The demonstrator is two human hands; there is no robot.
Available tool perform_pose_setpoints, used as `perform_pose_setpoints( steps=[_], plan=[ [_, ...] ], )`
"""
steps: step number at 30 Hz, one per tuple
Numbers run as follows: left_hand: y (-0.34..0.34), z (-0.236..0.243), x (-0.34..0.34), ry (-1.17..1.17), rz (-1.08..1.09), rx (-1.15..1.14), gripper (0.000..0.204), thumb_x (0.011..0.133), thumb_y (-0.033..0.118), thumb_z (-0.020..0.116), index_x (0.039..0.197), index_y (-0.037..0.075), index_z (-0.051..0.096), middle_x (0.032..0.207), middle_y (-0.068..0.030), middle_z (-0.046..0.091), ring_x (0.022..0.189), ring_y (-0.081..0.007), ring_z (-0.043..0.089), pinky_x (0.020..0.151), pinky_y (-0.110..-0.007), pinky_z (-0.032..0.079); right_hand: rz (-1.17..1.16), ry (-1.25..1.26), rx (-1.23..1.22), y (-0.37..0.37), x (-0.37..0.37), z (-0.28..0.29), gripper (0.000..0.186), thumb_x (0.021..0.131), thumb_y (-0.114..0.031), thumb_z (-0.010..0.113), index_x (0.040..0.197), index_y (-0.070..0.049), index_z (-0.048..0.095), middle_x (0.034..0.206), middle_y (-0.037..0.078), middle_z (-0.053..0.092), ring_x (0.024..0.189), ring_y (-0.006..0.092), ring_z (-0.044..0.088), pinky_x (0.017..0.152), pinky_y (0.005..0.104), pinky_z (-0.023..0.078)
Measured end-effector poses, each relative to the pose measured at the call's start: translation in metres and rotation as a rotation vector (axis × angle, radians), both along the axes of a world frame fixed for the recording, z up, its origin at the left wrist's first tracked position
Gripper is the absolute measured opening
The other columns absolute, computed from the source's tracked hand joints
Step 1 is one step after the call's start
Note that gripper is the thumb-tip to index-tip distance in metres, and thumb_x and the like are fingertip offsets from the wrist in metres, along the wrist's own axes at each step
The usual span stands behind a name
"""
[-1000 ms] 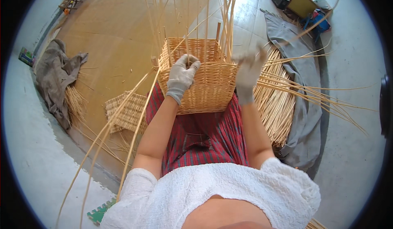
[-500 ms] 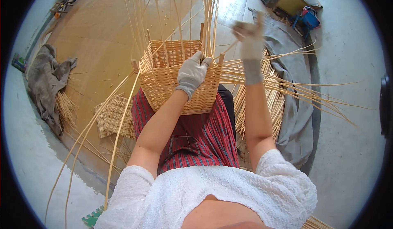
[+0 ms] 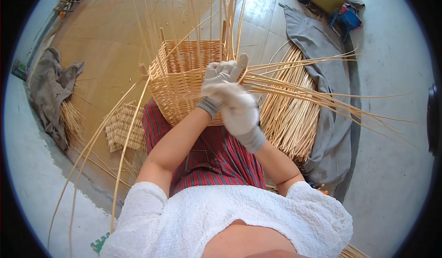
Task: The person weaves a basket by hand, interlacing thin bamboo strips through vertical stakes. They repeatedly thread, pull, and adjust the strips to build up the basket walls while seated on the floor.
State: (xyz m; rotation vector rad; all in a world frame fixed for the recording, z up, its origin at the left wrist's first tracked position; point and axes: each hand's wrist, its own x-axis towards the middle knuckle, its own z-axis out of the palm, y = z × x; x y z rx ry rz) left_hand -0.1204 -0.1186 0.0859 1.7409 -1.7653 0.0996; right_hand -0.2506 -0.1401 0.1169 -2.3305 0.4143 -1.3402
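grip obscured: right hand [image 3: 235, 107] overlaps left hand [image 3: 221, 73] at basket [image 3: 177, 92], canes [image 3: 294, 122] beside.

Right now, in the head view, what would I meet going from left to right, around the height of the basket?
Crumpled dark cloth → small woven panel → basket → bundle of sticks → grey sheet.

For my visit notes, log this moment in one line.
woven basket: over lap; left hand: at basket's right side; right hand: blurred, overlapping left hand; cane bundle: rightward
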Motion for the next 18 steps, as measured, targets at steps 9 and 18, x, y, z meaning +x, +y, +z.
perform_pose_setpoints(
  steps=[9, 18],
  plan=[
    [0.03, -0.035, 0.062, 1.403, -0.021, -0.284, 0.024, 0.102, 0.024, 0.068, 0.116, 0.004, 0.065, 0.102, -0.0075, 0.068, 0.091, -0.0148, 0.068, 0.055, -0.024, 0.056, -0.309, 0.637, 0.244, -0.089, 0.01, 0.014, 0.044, 0.084, -0.051, 0.079, 0.101, -0.011, 0.069, 0.093, 0.009, 0.067, 0.089, 0.03, 0.067, 0.076, 0.0422, 0.054],
    [-0.08, 0.042, 0.003, 0.165, -0.098, -0.328, 0.052, 0.094, 0.021, 0.073, 0.142, 0.008, 0.059, 0.137, -0.0202, 0.062, 0.112, -0.0322, 0.068, 0.1, -0.043, 0.053, -0.645, 0.529, 0.109, -0.076, 0.033, -0.023, 0.045, 0.093, -0.044, 0.07, 0.115, -0.005, 0.065, 0.093, 0.012, 0.072, 0.083, 0.0312, 0.072, 0.075, 0.041, 0.056]
  ],
)
